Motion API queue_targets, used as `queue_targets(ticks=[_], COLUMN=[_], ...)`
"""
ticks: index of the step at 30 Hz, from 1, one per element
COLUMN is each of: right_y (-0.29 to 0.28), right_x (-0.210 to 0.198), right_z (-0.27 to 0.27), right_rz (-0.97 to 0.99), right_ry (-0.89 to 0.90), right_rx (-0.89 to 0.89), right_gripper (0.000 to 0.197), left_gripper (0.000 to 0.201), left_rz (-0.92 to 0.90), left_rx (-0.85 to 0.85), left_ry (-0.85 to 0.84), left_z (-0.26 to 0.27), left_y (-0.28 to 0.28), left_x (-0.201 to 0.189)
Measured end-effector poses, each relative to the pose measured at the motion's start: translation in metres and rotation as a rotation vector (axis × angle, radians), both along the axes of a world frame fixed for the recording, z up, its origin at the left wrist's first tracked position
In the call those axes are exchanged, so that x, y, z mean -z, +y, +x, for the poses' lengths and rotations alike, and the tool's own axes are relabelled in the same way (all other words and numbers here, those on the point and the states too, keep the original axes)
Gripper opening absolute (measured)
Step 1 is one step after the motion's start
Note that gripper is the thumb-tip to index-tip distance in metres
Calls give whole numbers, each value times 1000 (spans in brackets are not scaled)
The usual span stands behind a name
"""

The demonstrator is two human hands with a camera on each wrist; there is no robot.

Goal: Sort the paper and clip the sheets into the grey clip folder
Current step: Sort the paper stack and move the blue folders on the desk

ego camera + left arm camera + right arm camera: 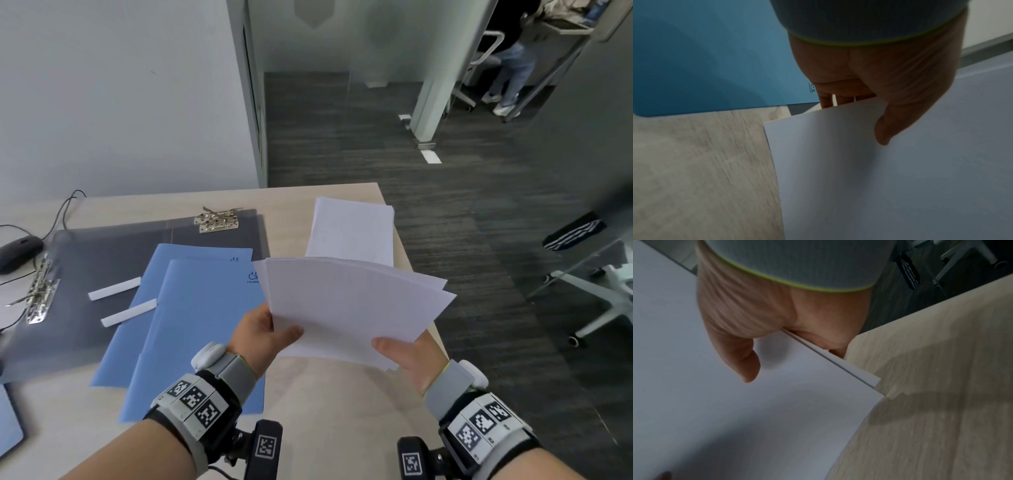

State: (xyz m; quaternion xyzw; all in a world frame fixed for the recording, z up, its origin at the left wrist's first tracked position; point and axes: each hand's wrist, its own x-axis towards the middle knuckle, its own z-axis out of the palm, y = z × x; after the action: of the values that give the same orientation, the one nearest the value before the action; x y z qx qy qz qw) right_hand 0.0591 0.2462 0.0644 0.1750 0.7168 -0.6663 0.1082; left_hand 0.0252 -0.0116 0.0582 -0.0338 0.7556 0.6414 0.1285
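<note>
I hold a bundle of white sheets [346, 305] above the desk's right side, slightly fanned. My left hand [263, 334] pinches its near left corner, thumb on top and fingers underneath. My right hand [407, 356] pinches the near right corner the same way. In the left wrist view the thumb [898, 113] lies on the paper [879, 178]; in the right wrist view the thumb [740, 356] presses the sheets [735, 410]. The open grey clip folder [102, 253] lies at the left, with a metal clip [216, 221] at its far edge and another clip [39, 291] at its left.
Two blue folders [191, 318] overlap on the grey folder, beside two white paper strips [114, 288]. A second pile of white sheets [352, 229] lies at the desk's far right corner. A black mouse [19, 250] sits far left. The desk edge [404, 240] drops to dark carpet.
</note>
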Motion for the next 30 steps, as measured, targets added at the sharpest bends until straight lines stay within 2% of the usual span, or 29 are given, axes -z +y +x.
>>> queue_targets(ticks=[3, 8, 10, 12, 16, 18, 21, 25, 28, 30], right_y=[4, 3, 2, 2, 2, 1, 1, 1, -7, -17], right_x=[5, 4, 7, 8, 8, 11, 20, 22, 26, 33], right_z=[2, 5, 5, 7, 7, 9, 11, 10, 11, 9], right_rz=[51, 55, 90, 153, 184, 192, 224, 227, 208, 211], right_ry=[-10, -22, -53, -72, -47, -75, -128, -77, -93, -127], right_rx=[0, -24, -35, -31, -4, -5, 11, -28, -64, -70], right_gripper=[16, 29, 29, 22, 21, 19, 12, 21, 21, 22], left_gripper=[29, 34, 26, 17, 33, 32, 20, 13, 11, 10], left_rz=[0, -10, -47, -108, -154, -150, -194, -102, -27, -104], left_rx=[11, 33, 19, 19, 16, 39, 39, -75, -175, -152], left_ry=[-17, -68, -60, -14, 24, -9, -58, -91, -200, -241], left_z=[3, 6, 5, 6, 6, 9, 15, 19, 19, 18], left_y=[1, 2, 6, 9, 9, 8, 8, 8, 2, -9], left_x=[-1, -1, 1, -1, 1, 2, 8, 11, 12, 19])
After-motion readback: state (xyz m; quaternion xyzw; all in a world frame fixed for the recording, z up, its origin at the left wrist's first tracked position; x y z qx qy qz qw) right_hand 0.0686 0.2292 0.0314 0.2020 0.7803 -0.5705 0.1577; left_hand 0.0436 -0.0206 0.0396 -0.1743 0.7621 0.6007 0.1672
